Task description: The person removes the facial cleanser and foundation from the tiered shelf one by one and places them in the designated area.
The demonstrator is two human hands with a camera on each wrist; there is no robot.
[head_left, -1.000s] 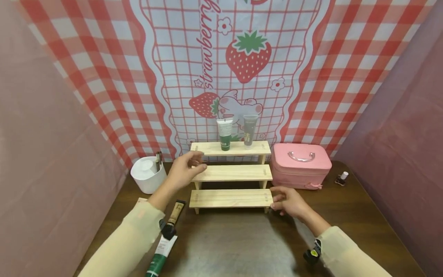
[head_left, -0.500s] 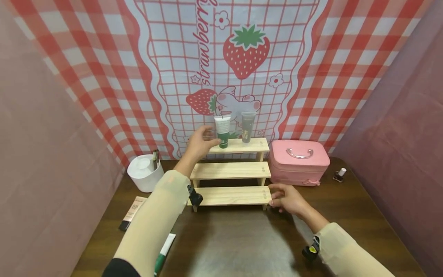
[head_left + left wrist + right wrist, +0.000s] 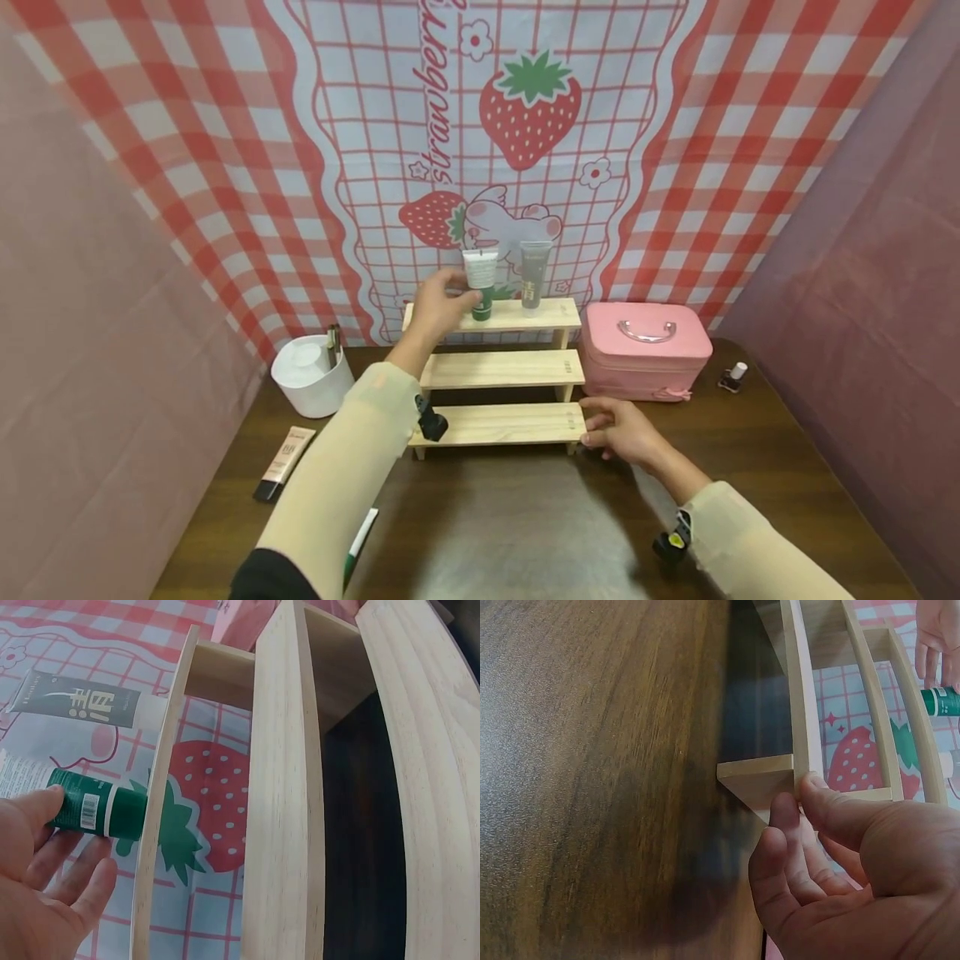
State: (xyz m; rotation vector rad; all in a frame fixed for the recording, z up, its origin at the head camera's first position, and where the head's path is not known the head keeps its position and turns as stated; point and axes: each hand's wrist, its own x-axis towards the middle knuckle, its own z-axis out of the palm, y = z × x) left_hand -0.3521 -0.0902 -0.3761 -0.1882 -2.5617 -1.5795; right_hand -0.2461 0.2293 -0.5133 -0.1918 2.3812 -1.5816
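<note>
At the top step of a three-tier wooden shelf (image 3: 498, 423), my left hand (image 3: 438, 304) pinches a white and green squeeze tube (image 3: 482, 271) that stands on its cap. In the left wrist view the thumb lies on the green part of the tube (image 3: 79, 801), and the other fingers are beside and behind it. A grey translucent tube (image 3: 533, 275) stands just to its right. My right hand (image 3: 624, 429) grips the right end of the lowest step; the right wrist view has its thumb (image 3: 821, 796) against the board's edge, fingers curled under.
A white holder (image 3: 313, 387) with brushes stands left of the shelf, near a beige BB cream tube (image 3: 287, 458). Another green and white tube (image 3: 362, 537) is partly behind the left sleeve. On the right sit a pink case (image 3: 648, 354) and a nail polish bottle (image 3: 732, 377).
My left hand has moved up and right from beside the middle step to the white and green tube and taken hold of it. The right hand has stayed at the lowest step.
</note>
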